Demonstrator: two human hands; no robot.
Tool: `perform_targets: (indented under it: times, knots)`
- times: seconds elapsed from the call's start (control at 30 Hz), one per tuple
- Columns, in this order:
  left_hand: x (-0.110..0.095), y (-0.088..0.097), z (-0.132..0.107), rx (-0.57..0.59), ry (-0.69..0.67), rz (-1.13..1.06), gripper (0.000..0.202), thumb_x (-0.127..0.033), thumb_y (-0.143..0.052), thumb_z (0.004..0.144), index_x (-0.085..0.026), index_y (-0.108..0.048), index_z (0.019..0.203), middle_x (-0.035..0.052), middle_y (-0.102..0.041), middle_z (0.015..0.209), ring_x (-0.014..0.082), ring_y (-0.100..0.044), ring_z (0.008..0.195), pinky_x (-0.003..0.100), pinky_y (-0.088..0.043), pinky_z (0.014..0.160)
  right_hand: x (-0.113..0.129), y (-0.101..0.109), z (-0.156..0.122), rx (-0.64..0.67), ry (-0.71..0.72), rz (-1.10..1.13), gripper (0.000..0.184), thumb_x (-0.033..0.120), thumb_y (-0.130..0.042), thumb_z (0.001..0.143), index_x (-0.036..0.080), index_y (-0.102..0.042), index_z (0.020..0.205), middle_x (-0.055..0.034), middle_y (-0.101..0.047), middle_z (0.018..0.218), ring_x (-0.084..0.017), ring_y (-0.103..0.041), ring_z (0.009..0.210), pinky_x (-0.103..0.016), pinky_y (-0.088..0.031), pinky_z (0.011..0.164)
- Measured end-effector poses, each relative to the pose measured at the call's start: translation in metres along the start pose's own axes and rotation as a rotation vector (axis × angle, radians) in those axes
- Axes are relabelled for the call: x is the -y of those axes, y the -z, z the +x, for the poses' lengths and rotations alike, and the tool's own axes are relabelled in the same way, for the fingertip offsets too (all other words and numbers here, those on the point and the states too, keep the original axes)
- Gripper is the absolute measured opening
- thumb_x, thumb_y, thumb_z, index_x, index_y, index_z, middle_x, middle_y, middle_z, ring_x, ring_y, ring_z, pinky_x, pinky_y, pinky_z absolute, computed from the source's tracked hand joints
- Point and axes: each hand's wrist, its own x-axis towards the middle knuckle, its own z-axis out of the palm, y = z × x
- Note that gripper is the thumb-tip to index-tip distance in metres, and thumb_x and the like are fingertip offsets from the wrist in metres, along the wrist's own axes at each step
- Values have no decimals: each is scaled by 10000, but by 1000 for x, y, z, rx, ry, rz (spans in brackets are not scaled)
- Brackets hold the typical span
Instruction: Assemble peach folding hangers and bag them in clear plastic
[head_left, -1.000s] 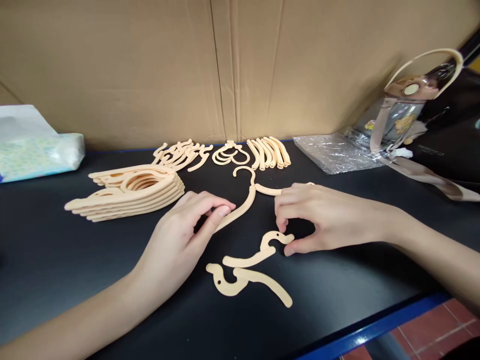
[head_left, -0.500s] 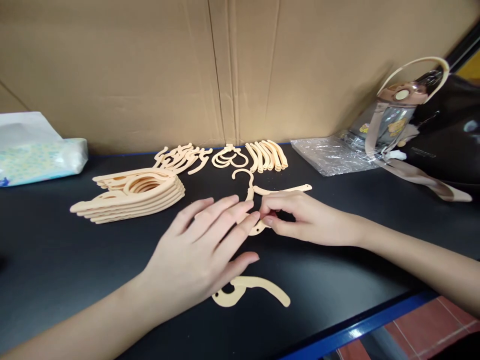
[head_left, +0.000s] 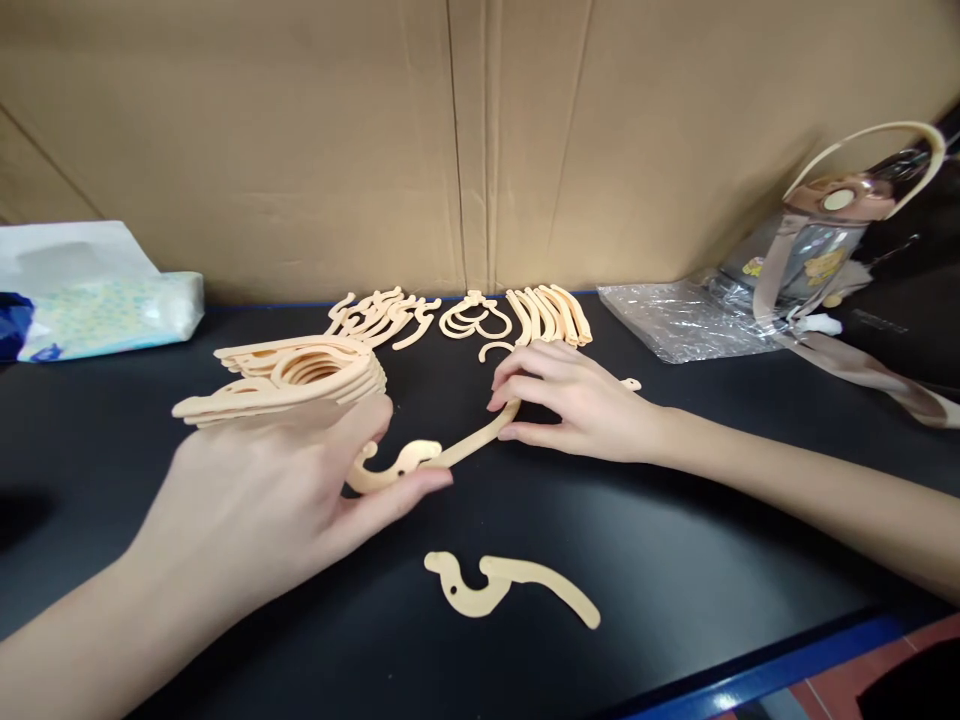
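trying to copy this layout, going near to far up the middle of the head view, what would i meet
Lone flat beige part → right hand → beige loops → brown cardboard.

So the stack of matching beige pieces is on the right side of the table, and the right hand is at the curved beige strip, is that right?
Not quite: the stack of beige pieces is on the left side of the table, as the head view shows. The right hand is at the curved beige strip, as you said.
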Motion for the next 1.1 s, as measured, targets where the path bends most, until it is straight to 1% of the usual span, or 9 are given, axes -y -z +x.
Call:
perform_targets:
  times: [0.13,0.23,0.33,0.47,0.57,0.7,0.8,0.97,1.1]
  knots:
    - [2,-3,2,48,33,-110,440,-475,-213,968,-262,-370,617,-10,-482,533,157,-400,448,297,-224,473,-6,-8,-2,65,25,-25,212,322,-596,973,183,-678,1110,-101,-651,1147,-218,-573,1053,-390,-422,948]
    - [1,-6,4,39,-20,-333,399,-376,-287,940,-258,-351,565,-16,-462,473,152,-418,429,306,-287,483,-4,-13,-3,92,5,55,176,264,-523,1010,183,-673,1054,-92,-643,1127,-191,-569,1035,-356,-426,943]
    - [0,-8,1,66,-67,-498,350,-308,-367,944,-252,-406,601,-37,-497,471,137,-456,387,297,-285,426,-3,-13,-3,94,22,84,177,243,-491,1024,175,-653,1047,-80,-642,1068,-181,-561,996,-347,-417,940]
    - [1,-10,-6,120,-101,-514,334,-362,-429,959,-242,-454,648,-34,-542,519,145,-526,407,286,-325,425,-2,-12,-3,88,48,97,185,242,-493,1024,159,-657,1046,-68,-638,996,-175,-547,964,-343,-392,942]
    - [4,-14,-8,90,-79,-460,382,-526,-500,924,-238,-509,673,-20,-554,523,175,-538,411,296,-317,419,-1,-10,-4,80,54,125,168,254,-531,1009,175,-675,1042,-52,-639,979,-168,-544,962,-349,-362,971]
    - [3,-22,-10,75,-18,-429,511,-683,-550,852,-242,-477,605,-22,-516,473,177,-494,371,292,-268,392,-2,-9,-5,41,59,155,131,258,-594,979,188,-699,1014,-30,-647,946,-156,-548,947,-363,-325,1001]
    - [-1,-24,-9,95,-23,-444,541,-674,-498,892,-236,-455,577,-27,-503,457,163,-491,356,279,-271,388,-4,-10,-6,5,58,188,103,235,-628,961,192,-708,1008,-18,-659,938,-141,-561,920,-366,-320,998]
    - [-4,-25,-6,171,-93,-445,503,-516,-384,995,-224,-497,601,-26,-536,482,155,-537,374,270,-296,399,-7,-13,-7,-45,81,210,95,229,-686,921,186,-732,993,-12,-670,906,-133,-568,872,-368,-339,937]
    - [0,-30,-10,164,-111,-424,496,-540,-385,997,-221,-513,640,-39,-524,484,150,-530,377,272,-298,399,-8,-14,-8,-63,74,223,104,223,-700,910,188,-738,1000,-12,-682,910,-132,-582,863,-384,-341,944]
